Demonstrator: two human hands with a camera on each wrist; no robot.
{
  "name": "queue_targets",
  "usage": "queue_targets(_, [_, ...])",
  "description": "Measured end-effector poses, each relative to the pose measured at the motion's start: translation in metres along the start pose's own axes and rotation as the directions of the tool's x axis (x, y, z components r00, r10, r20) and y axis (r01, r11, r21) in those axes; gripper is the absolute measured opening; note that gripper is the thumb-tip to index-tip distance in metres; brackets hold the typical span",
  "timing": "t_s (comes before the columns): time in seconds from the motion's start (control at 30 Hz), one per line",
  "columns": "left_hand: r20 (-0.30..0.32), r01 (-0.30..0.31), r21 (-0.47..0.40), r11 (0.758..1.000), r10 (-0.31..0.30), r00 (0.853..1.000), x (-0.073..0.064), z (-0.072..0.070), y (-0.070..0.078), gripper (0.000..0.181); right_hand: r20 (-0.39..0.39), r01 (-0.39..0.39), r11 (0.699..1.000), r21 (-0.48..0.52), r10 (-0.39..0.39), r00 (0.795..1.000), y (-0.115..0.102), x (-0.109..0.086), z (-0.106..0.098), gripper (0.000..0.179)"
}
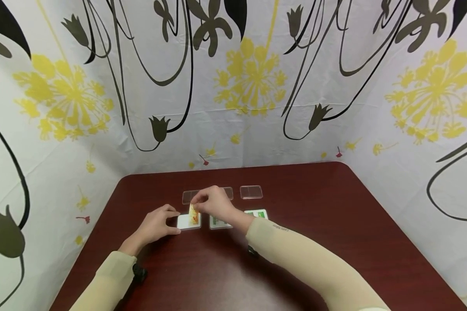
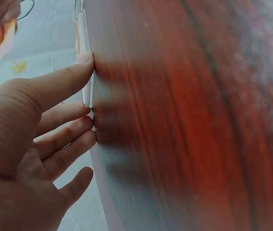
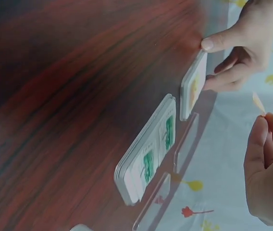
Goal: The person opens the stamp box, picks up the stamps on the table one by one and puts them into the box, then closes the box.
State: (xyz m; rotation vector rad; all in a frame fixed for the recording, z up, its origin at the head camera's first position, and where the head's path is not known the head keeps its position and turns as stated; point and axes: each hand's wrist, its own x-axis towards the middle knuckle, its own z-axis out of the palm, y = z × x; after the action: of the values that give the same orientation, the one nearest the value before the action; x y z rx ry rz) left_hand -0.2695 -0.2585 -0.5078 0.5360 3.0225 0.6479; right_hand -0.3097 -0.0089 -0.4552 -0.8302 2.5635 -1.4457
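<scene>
My left hand (image 1: 154, 225) is at the left end of a shallow white case (image 1: 183, 222), holding it by its sides between thumb and fingers. The case lies flat on the table, and an orange picture shows on its right half. Above that half, my right hand (image 1: 216, 204) pinches a small picture card (image 3: 258, 103) between thumb and fingertip. The card is tilted up, clear of the case in the right wrist view. In the left wrist view the case (image 2: 87, 86) appears edge-on, its top face hidden.
To the right lie a second case (image 3: 167, 126) with green pictures and a third case (image 1: 261, 213), partly behind the right forearm. Behind them is a row of clear plastic lids (image 1: 251, 192). A patterned cloth (image 1: 233, 142) hangs beyond the dark red table (image 1: 315, 207).
</scene>
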Motion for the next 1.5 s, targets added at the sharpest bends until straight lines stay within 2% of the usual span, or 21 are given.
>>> queue_targets(0.17, [-0.005,0.002,-0.012,1.000,-0.002,1.000,-0.002,-0.001,-0.002,0.059,0.009,-0.004,0.999,-0.047,0.005,1.000,0.003,0.017,0.016,0.014])
queue_targets(0.37, [-0.014,0.005,-0.021,1.000,-0.005,1.000,-0.003,-0.002,-0.003,0.059,0.021,-0.036,0.992,-0.125,0.039,0.999,-0.001,0.027,0.030,0.022])
queue_targets(0.77, [-0.016,0.015,-0.031,0.999,-0.015,1.000,-0.002,0.000,-0.006,0.060,-0.016,-0.077,0.955,-0.288,0.076,0.997,0.000,0.035,0.051,0.034])
queue_targets(1.0, [-0.010,0.037,-0.040,0.999,-0.038,0.999,-0.002,0.001,-0.006,0.061,0.007,-0.155,0.928,-0.339,0.167,0.986,0.003,0.037,0.058,0.034])
queue_targets(1.1, [-0.008,0.040,-0.041,0.998,-0.041,0.999,-0.002,0.000,-0.004,0.061,0.003,-0.167,0.915,-0.367,0.181,0.983,0.004,0.038,0.060,0.035])
queue_targets(1.3, [-0.004,0.028,-0.039,0.999,-0.028,1.000,0.000,0.000,-0.003,0.059,-0.006,-0.168,0.900,-0.402,0.181,0.983,0.002,0.037,0.062,0.036])
queue_targets(1.5, [-0.013,0.020,-0.044,0.999,-0.020,1.000,0.000,0.001,-0.003,0.056,0.004,-0.126,0.891,-0.435,0.142,0.990,0.005,0.036,0.067,0.039])
